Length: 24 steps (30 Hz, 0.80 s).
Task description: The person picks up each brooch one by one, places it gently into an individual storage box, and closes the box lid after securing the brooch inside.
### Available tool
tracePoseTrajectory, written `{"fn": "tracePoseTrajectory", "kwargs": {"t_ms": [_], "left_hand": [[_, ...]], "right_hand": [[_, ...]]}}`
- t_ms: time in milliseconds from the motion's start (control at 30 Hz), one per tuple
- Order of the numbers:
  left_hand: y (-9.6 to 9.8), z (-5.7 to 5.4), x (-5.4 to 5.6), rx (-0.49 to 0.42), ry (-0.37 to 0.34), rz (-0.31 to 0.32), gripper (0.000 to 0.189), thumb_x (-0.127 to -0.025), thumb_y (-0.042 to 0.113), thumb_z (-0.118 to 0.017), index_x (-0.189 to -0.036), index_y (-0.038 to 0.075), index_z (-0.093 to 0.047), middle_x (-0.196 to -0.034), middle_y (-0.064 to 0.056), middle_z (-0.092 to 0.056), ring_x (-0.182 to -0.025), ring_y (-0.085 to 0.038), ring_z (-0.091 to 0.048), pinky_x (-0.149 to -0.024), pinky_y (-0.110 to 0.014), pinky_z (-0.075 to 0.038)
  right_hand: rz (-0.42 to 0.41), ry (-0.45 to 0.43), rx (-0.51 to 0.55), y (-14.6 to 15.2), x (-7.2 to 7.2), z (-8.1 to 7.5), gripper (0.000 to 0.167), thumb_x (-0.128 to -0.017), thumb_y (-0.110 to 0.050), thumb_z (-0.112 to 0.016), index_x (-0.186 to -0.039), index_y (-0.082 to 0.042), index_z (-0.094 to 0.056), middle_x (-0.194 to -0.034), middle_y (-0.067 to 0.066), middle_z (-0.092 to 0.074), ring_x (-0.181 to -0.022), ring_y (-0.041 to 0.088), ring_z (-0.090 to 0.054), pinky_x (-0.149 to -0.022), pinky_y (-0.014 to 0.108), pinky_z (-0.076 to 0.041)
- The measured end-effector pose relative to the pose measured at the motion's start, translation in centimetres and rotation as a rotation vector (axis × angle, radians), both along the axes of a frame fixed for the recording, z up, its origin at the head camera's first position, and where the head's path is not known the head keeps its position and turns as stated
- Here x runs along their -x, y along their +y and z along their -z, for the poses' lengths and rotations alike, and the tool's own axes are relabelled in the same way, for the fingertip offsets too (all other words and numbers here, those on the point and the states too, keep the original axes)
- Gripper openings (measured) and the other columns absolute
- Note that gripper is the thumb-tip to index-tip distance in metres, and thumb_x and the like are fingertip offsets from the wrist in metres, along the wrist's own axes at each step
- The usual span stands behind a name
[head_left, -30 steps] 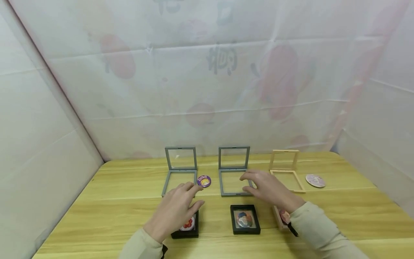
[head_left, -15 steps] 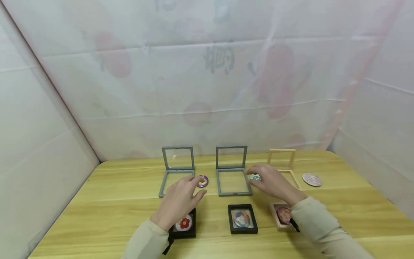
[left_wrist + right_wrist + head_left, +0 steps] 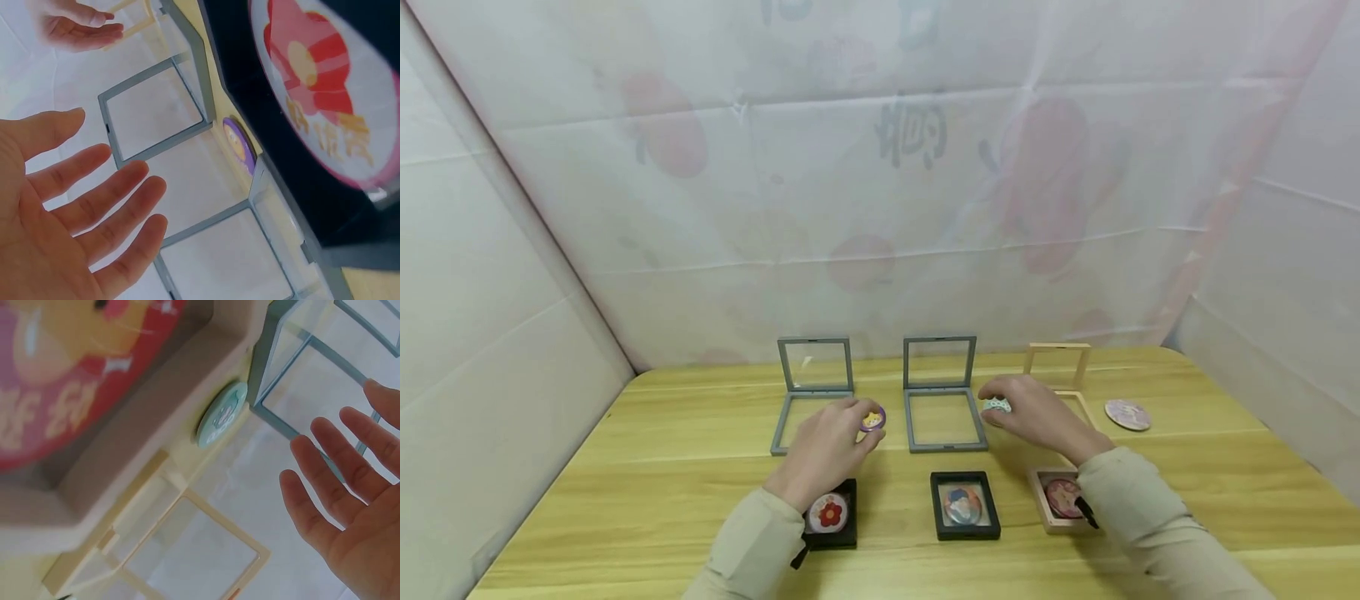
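Note:
My left hand (image 3: 826,448) reaches over the left grey frame (image 3: 780,429), its thumb and forefinger spread at a round purple badge (image 3: 872,419). In the left wrist view the fingers look loosely extended, and that purple badge (image 3: 239,144) lies apart from them. My right hand (image 3: 1043,417) is beside a round teal badge (image 3: 997,405), thumb and forefinger on either side of it. The right wrist view has the fingers spread, with the teal badge (image 3: 222,414) on the table. The middle grey frame (image 3: 911,425) stands with its lid up between the hands.
Nearer me are a black frame with a flower badge (image 3: 827,513), a black frame with a blue-orange badge (image 3: 962,505) and a pale frame with a pink badge (image 3: 1063,497). A beige frame (image 3: 1086,410) and a lilac badge (image 3: 1127,414) are at right.
My left hand has moved up and right to the purple badge. The right hand has shifted from over the middle grey frame rightward to the teal badge.

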<state>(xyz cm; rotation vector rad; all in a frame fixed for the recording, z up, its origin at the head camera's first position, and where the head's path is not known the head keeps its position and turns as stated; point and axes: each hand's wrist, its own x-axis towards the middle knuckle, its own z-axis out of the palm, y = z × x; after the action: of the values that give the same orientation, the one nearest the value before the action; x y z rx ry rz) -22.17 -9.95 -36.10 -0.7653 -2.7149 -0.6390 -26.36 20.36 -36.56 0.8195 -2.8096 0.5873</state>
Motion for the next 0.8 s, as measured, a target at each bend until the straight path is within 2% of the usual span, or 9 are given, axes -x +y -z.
{"fn": "tracePoseTrajectory", "kwargs": {"t_ms": [133, 233, 400, 667, 800], "left_hand": [[0.3, 0.0, 0.3, 0.0, -0.074, 0.025, 0.021, -0.098, 0.018, -0.07, -0.115, 0.006, -0.071, -0.113, -0.013, -0.071, -0.095, -0.025, -0.07, -0.072, -0.039, -0.058], [0.5, 0.0, 0.5, -0.001, -0.105, 0.037, 0.023, -0.098, 0.017, -0.07, -0.117, 0.005, -0.07, -0.115, -0.014, -0.07, -0.097, -0.027, -0.069, -0.075, -0.041, -0.058], [1.0, 0.0, 1.1, 0.01, -0.107, 0.039, 0.025, -0.099, 0.018, -0.069, -0.119, 0.004, -0.07, -0.114, -0.013, -0.071, -0.093, -0.024, -0.068, -0.075, -0.04, -0.057], [1.6, 0.0, 1.8, 0.017, -0.104, 0.035, 0.025, -0.098, 0.017, -0.07, -0.119, 0.004, -0.07, -0.101, -0.009, -0.071, -0.076, -0.014, -0.062, -0.063, -0.029, -0.052], [1.9, 0.1, 2.4, 0.03, -0.103, 0.023, 0.024, -0.098, 0.016, -0.07, -0.118, 0.003, -0.07, -0.099, -0.01, -0.071, -0.076, -0.015, -0.063, -0.063, -0.029, -0.052]], "right_hand": [[0.019, -0.014, -0.022, 0.2, 0.3, -0.3, 0.023, -0.092, -0.006, -0.073, -0.111, 0.005, -0.072, -0.109, 0.017, -0.072, -0.101, 0.037, -0.068, -0.085, 0.053, -0.055], [0.029, -0.02, -0.04, 0.4, 0.5, -0.5, 0.023, -0.092, -0.007, -0.073, -0.112, 0.005, -0.072, -0.109, 0.018, -0.071, -0.101, 0.037, -0.067, -0.086, 0.053, -0.054], [0.033, -0.04, -0.071, 0.7, 0.9, -0.6, 0.023, -0.093, -0.008, -0.073, -0.112, 0.005, -0.072, -0.11, 0.018, -0.071, -0.103, 0.037, -0.067, -0.086, 0.054, -0.054], [0.049, -0.061, -0.122, 1.1, 1.5, -0.3, 0.024, -0.091, -0.009, -0.075, -0.111, 0.004, -0.072, -0.108, 0.017, -0.071, -0.101, 0.036, -0.067, -0.085, 0.053, -0.054], [0.065, -0.069, -0.147, 1.1, 1.7, -0.2, 0.025, -0.09, -0.009, -0.076, -0.111, 0.004, -0.072, -0.108, 0.017, -0.071, -0.101, 0.036, -0.067, -0.085, 0.053, -0.054]]}}
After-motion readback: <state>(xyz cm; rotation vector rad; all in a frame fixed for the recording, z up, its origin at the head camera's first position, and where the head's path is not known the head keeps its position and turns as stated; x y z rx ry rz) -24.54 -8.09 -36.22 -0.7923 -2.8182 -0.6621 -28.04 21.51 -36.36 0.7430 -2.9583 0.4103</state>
